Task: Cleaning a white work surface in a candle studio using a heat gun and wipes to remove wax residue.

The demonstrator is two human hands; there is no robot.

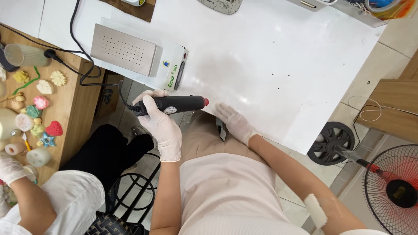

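At the near edge of the white counter (278, 65), seen from the head camera, the left hand (160, 124) in a white glove is closed round the grip of a black handheld heat tool (174, 105). The tool lies level, its red nozzle tip pointing right along the counter edge, toward the right hand (235, 123). Its black cord (78, 52) runs left and up past a flat metal heating plate (130, 53), which sits on the counter just above the tool. The right hand, also gloved, lies flat and open at the counter edge just right of the tip, fingers spread; a small dark flat object (221, 129) shows partly beneath it, and whether the hand grips it cannot be told.

Judging from this, the work would go best with the nozzle kept close to the piece and clear of the gloved fingers, the left wrist steady, and the cord slack.

Left of the heating plate, a wooden table (74, 104) carries small coloured moulded shapes (41, 102), where another person's gloved hand (11, 167) rests.
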